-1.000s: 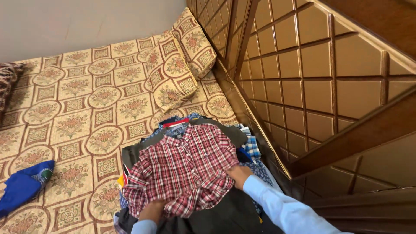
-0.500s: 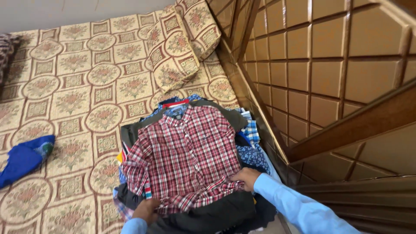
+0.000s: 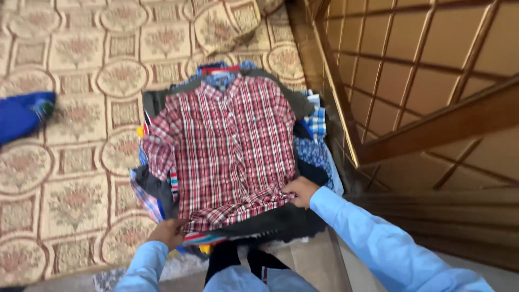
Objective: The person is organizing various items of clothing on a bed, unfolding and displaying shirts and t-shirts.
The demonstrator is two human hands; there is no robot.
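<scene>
Red-and-white plaid cotton shirt [image 3: 227,146]: lies spread flat, collar away from the person, on top of a pile of clothes at the near edge of the bed
Blue crumpled cloth [image 3: 21,116]: far left on the bedspread, well apart from the pile
Beige bedspread with floral medallion pattern [image 3: 75,178]: covers the bed under everything, blurred in this view
Left hand [image 3: 167,232]: in a light blue sleeve, fingers closed on the shirt's lower left hem corner
Pile of folded clothes [image 3: 157,189]: dark grey, striped and blue checked pieces showing out from under the shirt on all sides
Label at the collar: a small dark patch inside the neck, too blurred to tell more
Right hand [image 3: 301,190]: in a light blue sleeve, fingers pinched shut on the shirt's lower right hem corner
Patterned pillow [image 3: 227,27]: beyond the pile, matching the bedspread
Brown wooden panelled headboard [image 3: 421,92]: rises just beside the pile on the right
</scene>
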